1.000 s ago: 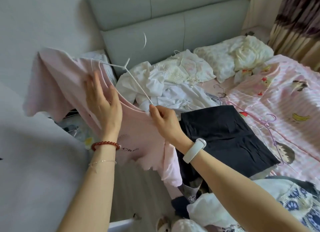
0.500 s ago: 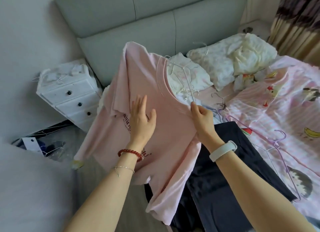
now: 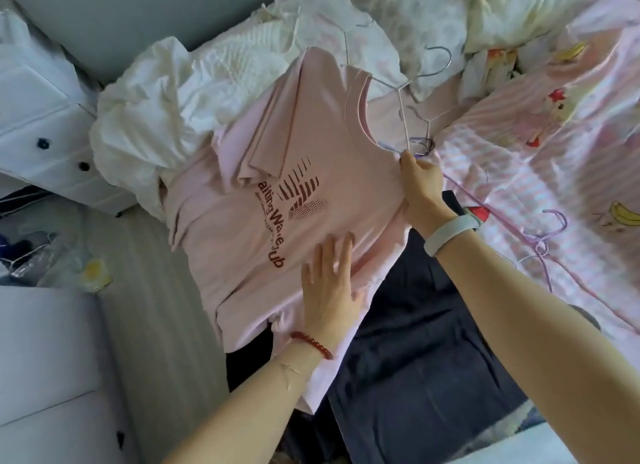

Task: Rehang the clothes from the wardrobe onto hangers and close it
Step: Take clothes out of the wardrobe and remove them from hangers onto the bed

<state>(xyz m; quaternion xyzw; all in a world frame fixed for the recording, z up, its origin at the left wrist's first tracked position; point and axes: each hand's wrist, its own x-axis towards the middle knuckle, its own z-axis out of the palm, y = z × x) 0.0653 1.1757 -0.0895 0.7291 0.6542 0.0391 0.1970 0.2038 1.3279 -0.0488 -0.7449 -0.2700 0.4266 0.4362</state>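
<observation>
The pink shirt (image 3: 277,200) lies spread on the bed, over the dark garment (image 3: 426,342) and white clothes (image 3: 156,93). The left hand (image 3: 329,287) rests flat on its lower front, fingers straight. The right hand (image 3: 420,190) pinches the shirt's shoulder beside the neckline, where a white hanger (image 3: 403,117) sticks out just above the hand. A purple hanger (image 3: 540,235) lies to its right on the bed.

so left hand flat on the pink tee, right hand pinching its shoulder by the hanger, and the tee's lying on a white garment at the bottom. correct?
Almost. The head view shows the left hand flat on the pink tee and the right hand pinching its shoulder by the white hanger, but the garment under the tee's lower part is dark navy, not white.
</observation>
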